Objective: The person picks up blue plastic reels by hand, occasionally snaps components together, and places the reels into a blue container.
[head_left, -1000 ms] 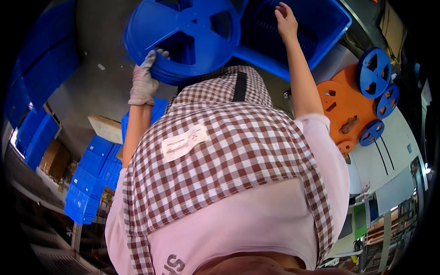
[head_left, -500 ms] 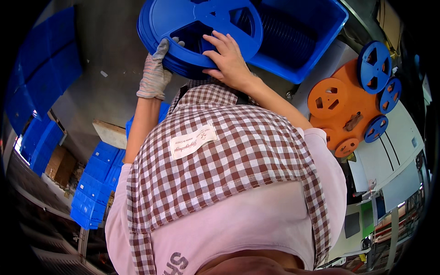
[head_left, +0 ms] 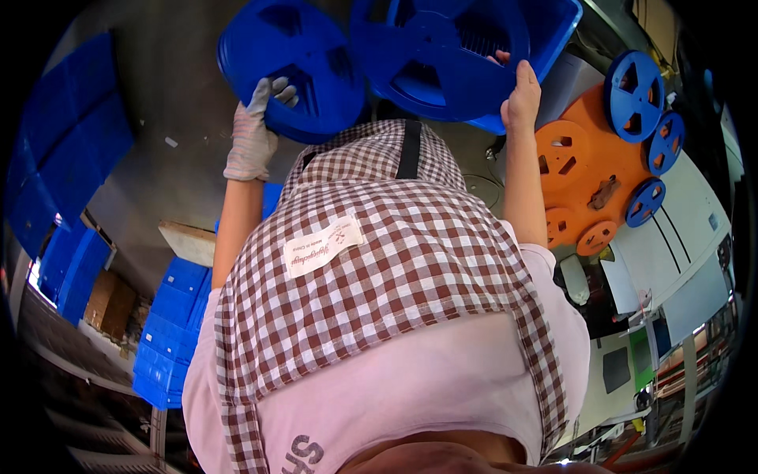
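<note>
One bin (head_left: 562,31) is standing at the top of the view; the single reel (head_left: 442,55) is lying across its front and is obstructing most of the interior. One apron (head_left: 379,261) is filling the centre, below both loads. Blue boxes (head_left: 170,332) are standing at lower left, with one carton (head_left: 109,304) beside them; the overlapping boxes are preventing an exact count. At right, one orange panel (head_left: 604,158) is carrying three blue wheels (head_left: 634,95) and three orange discs (head_left: 562,154), next to one white board (head_left: 659,249). Two hands are working: the gloved left hand (head_left: 253,142) is grasping one reel stack (head_left: 296,62) at its near-left rim, fingers hooking into a window; the bare right hand (head_left: 523,99) is grasping the single reel at its right rim, fingertips showing through a window. The stack is sitting left of the single reel; its layers are remaining uncountable.
</note>
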`<state>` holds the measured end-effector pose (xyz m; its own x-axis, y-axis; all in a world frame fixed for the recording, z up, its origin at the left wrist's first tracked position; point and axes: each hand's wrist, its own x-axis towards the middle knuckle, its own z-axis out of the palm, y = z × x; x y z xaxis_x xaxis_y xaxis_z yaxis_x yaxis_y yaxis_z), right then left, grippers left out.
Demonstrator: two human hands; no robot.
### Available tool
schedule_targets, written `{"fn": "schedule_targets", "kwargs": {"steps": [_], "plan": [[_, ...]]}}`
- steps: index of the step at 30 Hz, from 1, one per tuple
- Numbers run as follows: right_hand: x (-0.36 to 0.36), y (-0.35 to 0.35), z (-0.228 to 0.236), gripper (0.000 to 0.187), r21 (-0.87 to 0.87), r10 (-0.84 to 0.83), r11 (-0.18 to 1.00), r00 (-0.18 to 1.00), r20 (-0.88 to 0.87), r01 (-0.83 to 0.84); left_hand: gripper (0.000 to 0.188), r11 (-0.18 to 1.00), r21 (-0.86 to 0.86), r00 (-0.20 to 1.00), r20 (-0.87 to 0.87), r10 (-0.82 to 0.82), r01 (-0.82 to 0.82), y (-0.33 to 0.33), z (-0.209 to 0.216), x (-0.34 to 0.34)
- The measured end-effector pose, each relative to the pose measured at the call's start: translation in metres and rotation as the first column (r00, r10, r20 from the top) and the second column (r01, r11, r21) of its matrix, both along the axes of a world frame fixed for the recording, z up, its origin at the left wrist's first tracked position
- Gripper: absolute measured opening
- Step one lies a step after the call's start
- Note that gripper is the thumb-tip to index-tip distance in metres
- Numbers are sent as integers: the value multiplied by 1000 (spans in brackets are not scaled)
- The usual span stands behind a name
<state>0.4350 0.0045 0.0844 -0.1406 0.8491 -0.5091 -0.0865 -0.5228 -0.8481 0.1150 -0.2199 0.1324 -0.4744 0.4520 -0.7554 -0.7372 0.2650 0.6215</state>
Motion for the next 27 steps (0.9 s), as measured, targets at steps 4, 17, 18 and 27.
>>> {"fn": "schedule_targets", "kwargs": {"steps": [4,17,18,27], "plan": [[38,12,-15,37,-104,-148,984,989,-23,145,52,999,-34,999,-36,-28,27,-11,-6,-7],[-3,83,-106,30,27,-34,999,992,119,31,31,998,56,999,37,14,-16,-32,7,-16],[-9,87,-115,27,31,-37,999,990,133,33,31,999,47,999,31,26,-28,-35,6,-16],[-13,104,-210,24,140,120,974,927,354,-180,35,993,-90,996,-52,72,-77,-34,11,-5]]}}
